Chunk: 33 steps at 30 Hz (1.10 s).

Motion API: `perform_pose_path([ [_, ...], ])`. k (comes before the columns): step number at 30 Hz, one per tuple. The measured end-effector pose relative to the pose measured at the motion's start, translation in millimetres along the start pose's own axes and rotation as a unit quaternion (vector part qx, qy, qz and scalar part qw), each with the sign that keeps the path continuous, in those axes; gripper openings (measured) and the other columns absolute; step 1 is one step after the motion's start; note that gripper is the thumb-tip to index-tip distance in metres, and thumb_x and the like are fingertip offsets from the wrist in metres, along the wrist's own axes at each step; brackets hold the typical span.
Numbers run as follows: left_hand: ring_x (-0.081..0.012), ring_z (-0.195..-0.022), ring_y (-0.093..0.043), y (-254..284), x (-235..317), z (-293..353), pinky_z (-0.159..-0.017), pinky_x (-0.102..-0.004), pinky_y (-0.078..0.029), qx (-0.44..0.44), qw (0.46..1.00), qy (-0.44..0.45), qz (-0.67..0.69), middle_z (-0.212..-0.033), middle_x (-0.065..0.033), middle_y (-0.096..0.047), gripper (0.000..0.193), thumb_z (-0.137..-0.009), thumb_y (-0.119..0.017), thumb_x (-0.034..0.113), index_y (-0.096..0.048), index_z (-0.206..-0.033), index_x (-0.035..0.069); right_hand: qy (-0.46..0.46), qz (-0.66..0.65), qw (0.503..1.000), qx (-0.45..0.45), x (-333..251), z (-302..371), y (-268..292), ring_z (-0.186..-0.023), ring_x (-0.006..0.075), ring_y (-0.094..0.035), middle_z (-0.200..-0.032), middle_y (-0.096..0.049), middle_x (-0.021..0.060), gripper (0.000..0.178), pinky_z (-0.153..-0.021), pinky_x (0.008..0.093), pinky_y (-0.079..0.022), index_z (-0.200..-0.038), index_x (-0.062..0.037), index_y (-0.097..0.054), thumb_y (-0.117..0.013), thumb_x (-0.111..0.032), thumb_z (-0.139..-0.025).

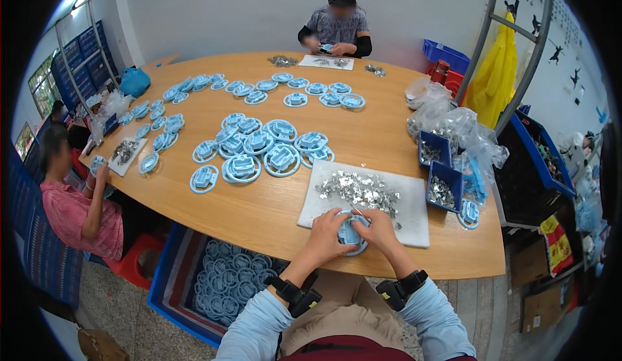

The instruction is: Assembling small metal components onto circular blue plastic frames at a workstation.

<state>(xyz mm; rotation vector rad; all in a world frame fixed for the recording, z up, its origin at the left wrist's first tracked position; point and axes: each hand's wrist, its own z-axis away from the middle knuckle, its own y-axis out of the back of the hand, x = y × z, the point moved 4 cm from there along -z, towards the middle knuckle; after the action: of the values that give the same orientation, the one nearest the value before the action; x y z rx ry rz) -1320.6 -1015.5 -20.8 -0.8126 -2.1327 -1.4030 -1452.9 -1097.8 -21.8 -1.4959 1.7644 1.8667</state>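
Observation:
At the near edge of the table, a light-blue round plastic part [350,232] is held between my two hands. My left hand [326,236] grips its left side with curled fingers. My right hand [380,230] closes on its right side, fingertips over the top; a thin pale sliver shows by them, too small to name. Just beyond lies a white mat [409,221] with a loose pile of small silvery metal pieces [364,191]. Many more blue parts [258,142] lie grouped on the table to the left of the mat.
Two dark-blue bins [444,186] of small metal pieces stand right of the mat, near plastic bags [447,118]. A blue crate [188,302] full of blue parts sits below the table's left edge. Co-workers sit at the far side [337,27] and left [81,212].

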Motion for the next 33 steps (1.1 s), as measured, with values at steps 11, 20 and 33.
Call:
perform_pose_path([
  [11,-0.0117,-0.089,-0.060,25.4,-13.7,43.0,-0.074,-0.0233,-0.047,-0.007,0.820,0.315,0.477,-0.100,-0.0088,-0.063,0.046,-0.080,-0.070,0.030,-0.058,-0.108,-0.004,-0.073,-0.290,0.951,-0.081,-40.3,13.1,-17.0,-0.061,0.0023,-0.050,-0.078,-0.061,0.0016,0.041,-0.052,0.0179,-0.041,-0.107,-0.0002,-0.062,-0.072,-0.007,-0.068],
  [20,-0.0101,-0.081,-0.061,84.7,-32.9,121.7,-0.069,-0.0231,-0.049,0.057,0.751,0.390,0.530,-0.092,-0.0060,-0.065,0.028,-0.085,-0.064,0.022,-0.064,-0.101,-0.001,0.036,-0.207,0.970,-0.121,-116.1,37.9,-70.1,-0.070,0.0152,-0.055,-0.085,-0.062,0.0096,0.043,-0.061,0.0258,-0.044,-0.105,-0.0005,-0.064,-0.070,-0.017,-0.066],
  [33,-0.0113,-0.080,-0.060,116.8,-86.8,237.1,-0.071,-0.0246,-0.049,0.225,0.710,0.426,0.514,-0.090,-0.0051,-0.063,0.025,-0.084,-0.065,0.017,-0.061,-0.102,-0.001,0.206,-0.137,0.939,-0.238,-160.4,64.1,-153.7,-0.089,0.0298,-0.060,-0.095,-0.061,0.0172,0.042,-0.075,0.0352,-0.048,-0.108,-0.0042,-0.062,-0.068,-0.027,-0.074],
])
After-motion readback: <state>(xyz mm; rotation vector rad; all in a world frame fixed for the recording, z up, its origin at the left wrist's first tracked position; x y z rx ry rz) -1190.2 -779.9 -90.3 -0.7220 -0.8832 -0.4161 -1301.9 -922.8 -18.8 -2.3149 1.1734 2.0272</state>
